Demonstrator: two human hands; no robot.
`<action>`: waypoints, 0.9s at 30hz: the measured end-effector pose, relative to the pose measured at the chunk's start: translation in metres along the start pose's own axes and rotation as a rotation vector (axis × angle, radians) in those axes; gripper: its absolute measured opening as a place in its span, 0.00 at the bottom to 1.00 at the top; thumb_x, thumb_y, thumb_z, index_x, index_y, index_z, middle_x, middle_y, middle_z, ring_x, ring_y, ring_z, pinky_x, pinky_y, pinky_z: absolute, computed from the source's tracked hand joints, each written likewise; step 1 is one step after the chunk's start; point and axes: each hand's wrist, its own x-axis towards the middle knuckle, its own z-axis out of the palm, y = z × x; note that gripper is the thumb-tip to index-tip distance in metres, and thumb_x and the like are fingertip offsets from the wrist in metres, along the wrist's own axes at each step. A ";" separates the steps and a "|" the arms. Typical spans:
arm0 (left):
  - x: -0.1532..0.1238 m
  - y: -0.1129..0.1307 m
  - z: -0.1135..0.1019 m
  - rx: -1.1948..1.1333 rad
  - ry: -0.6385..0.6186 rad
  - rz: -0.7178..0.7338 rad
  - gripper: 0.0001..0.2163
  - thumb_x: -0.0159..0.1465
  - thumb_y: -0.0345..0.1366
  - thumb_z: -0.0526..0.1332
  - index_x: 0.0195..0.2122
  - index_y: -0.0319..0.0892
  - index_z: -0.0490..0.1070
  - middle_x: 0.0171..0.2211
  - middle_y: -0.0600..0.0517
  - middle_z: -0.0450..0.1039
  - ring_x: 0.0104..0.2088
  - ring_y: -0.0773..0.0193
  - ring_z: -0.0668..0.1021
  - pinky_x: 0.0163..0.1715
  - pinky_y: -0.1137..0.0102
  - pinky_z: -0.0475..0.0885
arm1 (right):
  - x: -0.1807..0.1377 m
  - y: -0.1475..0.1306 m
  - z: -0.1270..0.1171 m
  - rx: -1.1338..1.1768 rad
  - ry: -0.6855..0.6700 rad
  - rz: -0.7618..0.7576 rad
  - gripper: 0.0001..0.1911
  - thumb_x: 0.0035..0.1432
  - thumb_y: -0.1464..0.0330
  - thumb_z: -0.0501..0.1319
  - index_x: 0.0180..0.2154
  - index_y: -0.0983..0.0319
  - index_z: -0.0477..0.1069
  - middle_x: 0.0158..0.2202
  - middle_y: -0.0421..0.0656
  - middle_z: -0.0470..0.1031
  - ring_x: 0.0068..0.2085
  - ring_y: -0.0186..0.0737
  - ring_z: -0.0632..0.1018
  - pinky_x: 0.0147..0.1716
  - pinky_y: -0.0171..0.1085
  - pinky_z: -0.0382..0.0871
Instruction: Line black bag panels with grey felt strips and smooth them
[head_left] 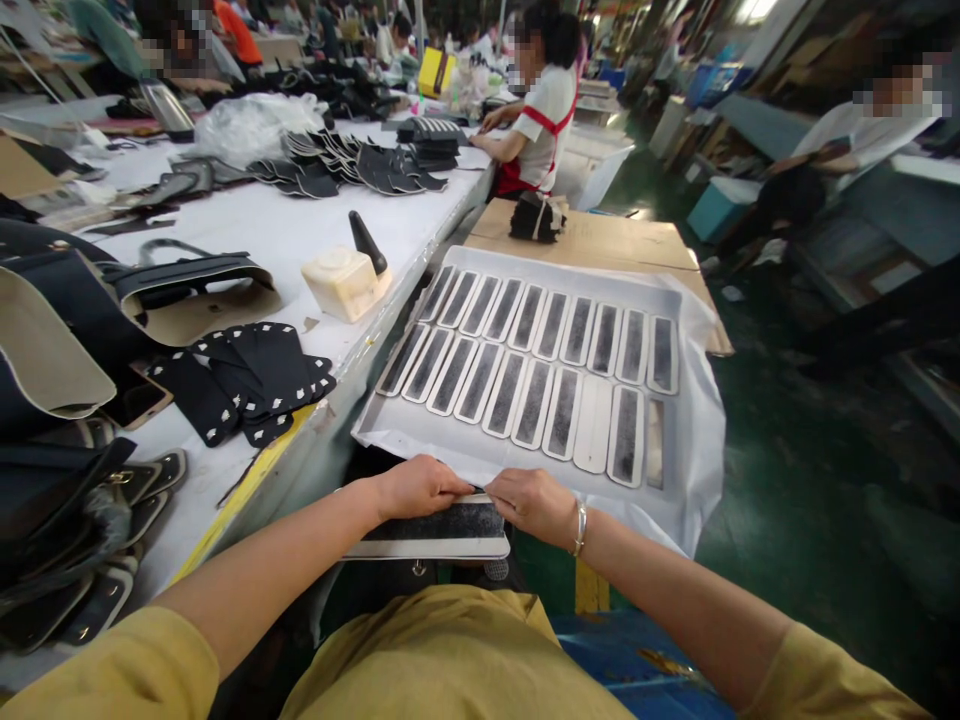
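Note:
Close to my body, a long pale-edged panel with a dark, rough centre lies flat, its long side running left to right. My left hand is closed at its far edge, fingertips pinched together. Beside it, my right hand, with a bracelet at the wrist, pinches the panel's far right corner. The two sets of fingertips almost meet. Just beyond them is a tray lined with white sheeting, where similar panels lie in two rows. One panel there is pale all over. What lies under the held panel is mostly hidden.
On the white table at left are black strap pieces, dark bags and a cream block-shaped container with a black-handled tool. Cardboard lies beyond the tray. A co-worker in a red apron stands by the table.

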 end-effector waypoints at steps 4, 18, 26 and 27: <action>0.002 0.005 -0.003 0.090 -0.047 0.005 0.15 0.58 0.26 0.54 0.44 0.42 0.74 0.39 0.50 0.78 0.40 0.62 0.77 0.40 0.75 0.66 | 0.002 -0.007 -0.005 -0.104 -0.095 -0.011 0.10 0.62 0.73 0.52 0.34 0.67 0.71 0.32 0.47 0.73 0.32 0.38 0.74 0.28 0.34 0.62; -0.004 0.021 0.020 0.367 -0.004 0.030 0.16 0.61 0.28 0.51 0.49 0.31 0.68 0.41 0.39 0.74 0.41 0.54 0.77 0.40 0.66 0.71 | 0.010 -0.048 -0.019 -0.221 -0.294 -0.014 0.12 0.56 0.78 0.54 0.39 0.74 0.74 0.37 0.62 0.73 0.40 0.54 0.75 0.34 0.44 0.68; -0.036 0.001 -0.011 -0.250 0.054 -0.215 0.32 0.55 0.27 0.57 0.63 0.42 0.54 0.52 0.48 0.71 0.51 0.59 0.74 0.52 0.68 0.65 | 0.049 -0.004 -0.032 0.182 -0.337 0.062 0.23 0.68 0.66 0.43 0.41 0.64 0.75 0.40 0.47 0.78 0.40 0.39 0.78 0.40 0.35 0.70; -0.039 -0.003 -0.012 -0.278 0.077 -0.228 0.30 0.56 0.28 0.57 0.61 0.41 0.58 0.51 0.48 0.72 0.51 0.59 0.74 0.52 0.69 0.65 | 0.051 0.002 -0.029 0.260 -0.365 0.045 0.22 0.68 0.66 0.43 0.44 0.63 0.75 0.42 0.44 0.78 0.42 0.37 0.77 0.42 0.32 0.69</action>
